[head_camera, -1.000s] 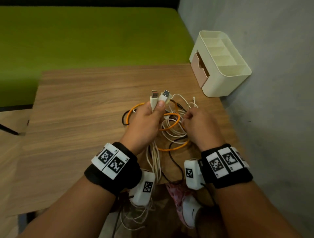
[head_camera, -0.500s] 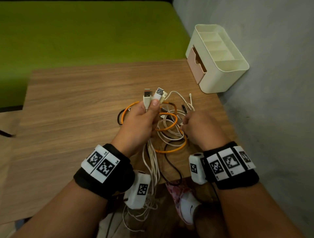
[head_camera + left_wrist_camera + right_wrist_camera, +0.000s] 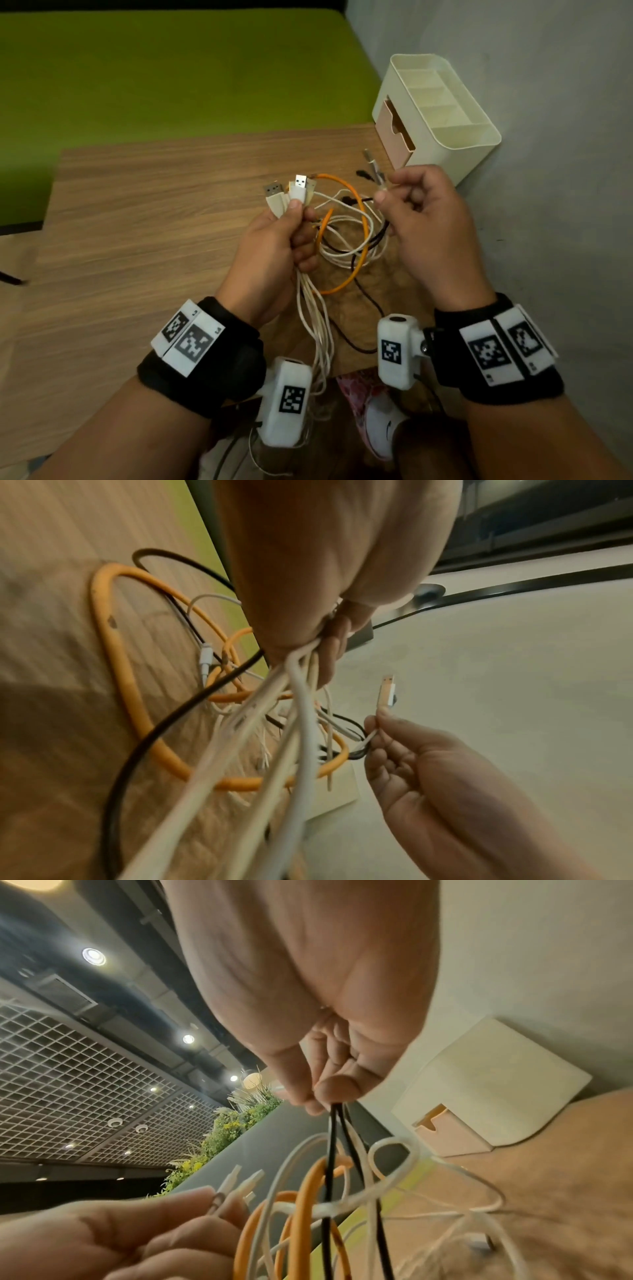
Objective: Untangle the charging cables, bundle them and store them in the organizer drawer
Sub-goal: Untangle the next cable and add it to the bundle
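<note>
Now, from the left, our left hand [image 3: 277, 240] is closed around a gathered bunch of white cables [image 3: 313, 318], their plugs [image 3: 289, 195] sticking up above the fist and the loose lengths trailing over the near edge of the worktop [image 3: 154, 212]. Beside it an orange cable [image 3: 363, 219] and black ones loop through the knot, which looks light, limp and snag-prone, so we judge it best held near the stiff plugs. Our right hand [image 3: 421, 219] pinches a few cable ends, just short of the organizer [image 3: 455, 137] with its shut drawer [image 3: 394, 137].
</note>
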### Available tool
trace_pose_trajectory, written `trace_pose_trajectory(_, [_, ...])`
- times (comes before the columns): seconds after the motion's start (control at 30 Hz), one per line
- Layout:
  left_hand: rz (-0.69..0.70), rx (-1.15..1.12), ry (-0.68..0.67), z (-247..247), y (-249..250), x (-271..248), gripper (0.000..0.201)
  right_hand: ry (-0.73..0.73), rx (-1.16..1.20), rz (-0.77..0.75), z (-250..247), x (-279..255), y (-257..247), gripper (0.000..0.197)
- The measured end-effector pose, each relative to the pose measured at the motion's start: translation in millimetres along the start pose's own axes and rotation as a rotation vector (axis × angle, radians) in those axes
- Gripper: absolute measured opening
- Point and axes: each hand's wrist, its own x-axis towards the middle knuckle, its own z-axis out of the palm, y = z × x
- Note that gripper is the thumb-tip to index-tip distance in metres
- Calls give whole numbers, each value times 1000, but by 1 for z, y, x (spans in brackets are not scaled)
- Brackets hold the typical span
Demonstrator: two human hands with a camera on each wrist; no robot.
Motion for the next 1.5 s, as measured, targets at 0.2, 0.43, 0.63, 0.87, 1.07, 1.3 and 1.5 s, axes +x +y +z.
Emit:
trace_pose_trajectory(0.2, [76, 32, 24, -2, -3, 0, 23, -187, -154, 39, 4, 1, 8, 7])
trace_pose_trajectory(0.43, [232, 201, 24, 4, -7, -3, 25, -168, -142, 29, 11, -11, -9, 18])
trace_pose_trajectory(0.63, [281, 263, -42, 8, -6, -7, 24, -325, -51, -16, 22, -22, -20, 10])
trace_pose_trajectory(0.87, [321, 280, -173, 6, -5, -7, 26, -310, -95, -116, 21, -23, -20, 13])
trace_pose_trajectory(1.07, [327, 200, -43, 6, 2, -8, 29, -452, -146, -72, 15, -18, -15, 10])
trace_pose_trajectory(1.3, [238, -113, -110, 3, 7, -8, 28, -513, -631, 35, 2, 1, 13, 15])
trace_pose_trajectory(1.5, [293, 13, -6, -1, 9, -2, 26, -484, -501, -79, 5, 4, 9, 21])
